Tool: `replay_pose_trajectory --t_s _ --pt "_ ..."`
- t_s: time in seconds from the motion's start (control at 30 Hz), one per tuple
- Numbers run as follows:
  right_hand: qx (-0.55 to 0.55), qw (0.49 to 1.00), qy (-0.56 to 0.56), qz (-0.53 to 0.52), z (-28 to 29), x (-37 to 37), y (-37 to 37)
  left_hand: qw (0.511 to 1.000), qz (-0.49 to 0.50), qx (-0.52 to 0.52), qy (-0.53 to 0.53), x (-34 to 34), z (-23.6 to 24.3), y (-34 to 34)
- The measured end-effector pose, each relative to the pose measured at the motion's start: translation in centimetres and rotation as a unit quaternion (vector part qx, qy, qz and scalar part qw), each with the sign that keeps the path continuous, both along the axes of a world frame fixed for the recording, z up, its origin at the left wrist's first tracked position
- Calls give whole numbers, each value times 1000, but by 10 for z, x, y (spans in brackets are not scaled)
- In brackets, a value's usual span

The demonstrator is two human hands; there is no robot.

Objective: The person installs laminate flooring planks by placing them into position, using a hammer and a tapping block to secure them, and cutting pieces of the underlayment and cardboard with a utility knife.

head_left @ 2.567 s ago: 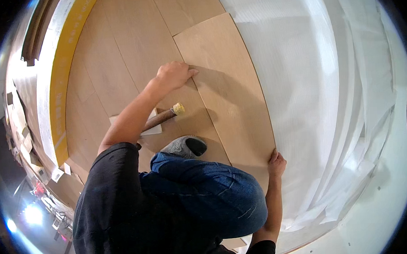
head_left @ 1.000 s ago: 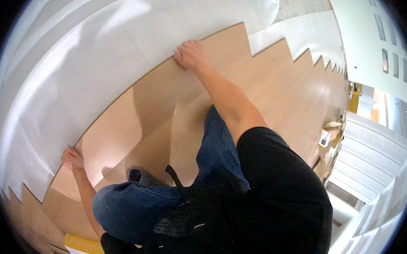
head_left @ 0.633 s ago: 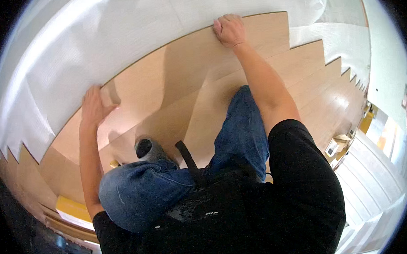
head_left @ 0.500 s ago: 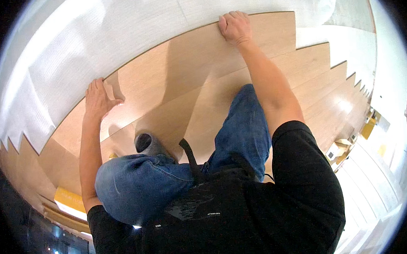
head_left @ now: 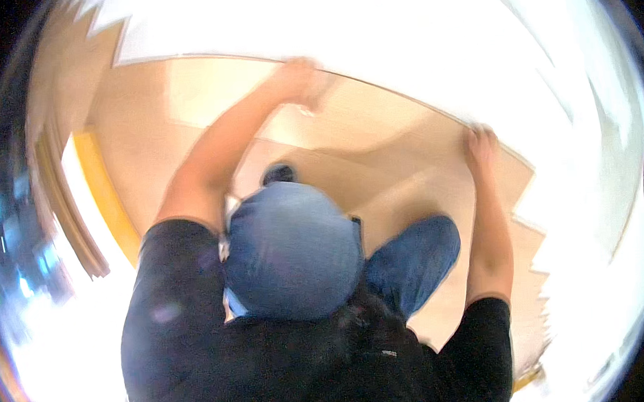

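Observation:
The picture is blurred by motion. A long light-wood plank (head_left: 383,108) borders the white sheeting. My left hand (head_left: 299,83) lies on its edge at the upper middle, thumb apart from the fingers. My right hand (head_left: 482,145) is farther right on that same edge, fingers together and curled over it. Below them are my bent blue-jeaned knees (head_left: 288,253) and a dark-topped shoe (head_left: 279,173) on the wooden flooring.
The white sheeting (head_left: 393,25) spreads along the top and right, meeting stepped board ends at both sides. At the left lie a yellow-and-white package (head_left: 98,182) and brown lengths of trim (head_left: 67,198). Bright glare and bluish reflections fill the lower left.
The view has swung since half a second ago: my left hand appears higher and more central, my right hand lower and farther right. Both remain on the plank edge.

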State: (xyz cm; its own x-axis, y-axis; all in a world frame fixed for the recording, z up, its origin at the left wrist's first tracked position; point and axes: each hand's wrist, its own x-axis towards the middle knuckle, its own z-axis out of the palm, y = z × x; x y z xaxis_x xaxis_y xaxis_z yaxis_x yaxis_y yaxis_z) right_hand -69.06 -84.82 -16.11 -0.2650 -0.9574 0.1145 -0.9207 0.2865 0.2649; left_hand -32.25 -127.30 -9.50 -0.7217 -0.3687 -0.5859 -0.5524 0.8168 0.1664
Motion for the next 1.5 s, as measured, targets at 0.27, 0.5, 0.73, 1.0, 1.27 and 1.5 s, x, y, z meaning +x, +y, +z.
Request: replay_pose_trajectory --t_s 0.27,0.5,0.73,1.0,1.27,1.5 --pt "-81 941 -243 -220 36 113 48 977 4 -107 183 75 -7 53" --pt "-44 926 -345 -146 70 163 22 902 420 -61 76 360 31 173" --pt "70 897 -403 165 83 333 -174 870 487 14 -76 462 32 223" --pt "223 791 -251 512 75 514 -280 900 435 -12 31 444 31 215" --pt "343 783 -273 441 60 532 -245 897 440 -20 -33 514 41 237" --pt "374 811 -324 313 104 500 -259 868 491 -47 -53 483 28 232"
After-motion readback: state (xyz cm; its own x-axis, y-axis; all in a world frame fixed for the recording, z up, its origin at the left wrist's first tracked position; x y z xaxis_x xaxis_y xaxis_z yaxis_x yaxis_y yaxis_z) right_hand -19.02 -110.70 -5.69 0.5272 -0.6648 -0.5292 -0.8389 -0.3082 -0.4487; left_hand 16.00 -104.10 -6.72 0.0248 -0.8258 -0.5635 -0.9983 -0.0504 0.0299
